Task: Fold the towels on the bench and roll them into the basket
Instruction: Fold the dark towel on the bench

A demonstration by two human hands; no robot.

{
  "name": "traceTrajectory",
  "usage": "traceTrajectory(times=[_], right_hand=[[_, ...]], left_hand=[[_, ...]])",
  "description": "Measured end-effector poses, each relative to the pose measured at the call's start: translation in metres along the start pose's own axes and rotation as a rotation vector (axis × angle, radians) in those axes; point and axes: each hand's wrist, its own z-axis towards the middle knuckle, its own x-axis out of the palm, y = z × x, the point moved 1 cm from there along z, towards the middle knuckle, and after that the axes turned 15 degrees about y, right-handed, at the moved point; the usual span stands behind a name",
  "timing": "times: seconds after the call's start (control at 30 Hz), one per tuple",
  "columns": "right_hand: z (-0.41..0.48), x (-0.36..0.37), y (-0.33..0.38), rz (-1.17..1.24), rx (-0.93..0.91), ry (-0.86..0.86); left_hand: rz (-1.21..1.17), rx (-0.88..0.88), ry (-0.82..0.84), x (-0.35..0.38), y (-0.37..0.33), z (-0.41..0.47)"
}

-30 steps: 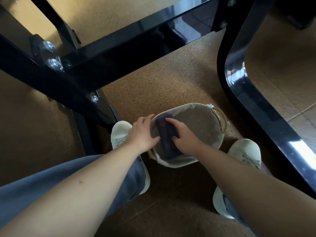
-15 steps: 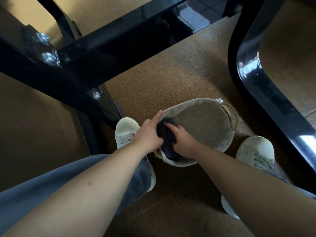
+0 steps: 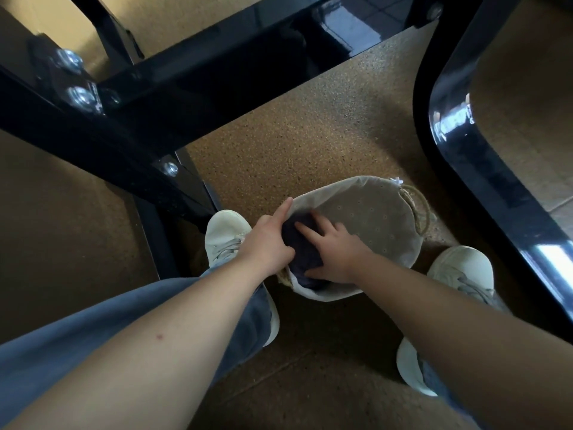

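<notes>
A round basket (image 3: 372, 212) with a pale cloth lining and a rope handle stands on the floor between my feet. A rolled dark purple towel (image 3: 302, 252) lies inside it against the left wall. My left hand (image 3: 266, 243) rests on the basket's left rim, its forefinger stretched along the edge and its thumb against the towel. My right hand (image 3: 331, 252) lies flat on the towel with fingers spread, pressing it down. Both hands hide part of the towel.
Black glossy metal bench legs (image 3: 139, 125) cross the view at upper left, and a curved black frame (image 3: 483, 169) runs down the right. My white shoes (image 3: 226, 234) stand on the speckled cork floor either side of the basket.
The towel has sunk deeper into the basket's left side. My right hand has spread flat over it, and the view has shifted slightly.
</notes>
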Motion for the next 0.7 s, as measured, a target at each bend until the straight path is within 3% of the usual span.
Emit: traceTrajectory(times=[0.17,0.47,0.6,0.7], right_hand=[[-0.012,-0.004,0.0,-0.296,-0.101,0.06],[0.004,0.018,0.021,-0.265,0.019,0.096],[-0.002,0.007,0.021,-0.219,0.004,0.151],[-0.018,-0.002,0.014,-0.139,-0.025,0.1]], left_hand=[[-0.015,0.022,-0.014,0.0,0.003,0.003],[0.001,0.013,-0.003,0.0,0.001,0.002],[0.035,0.003,0.029,-0.003,0.0,0.0],[0.096,-0.013,0.02,-0.005,-0.004,-0.004]])
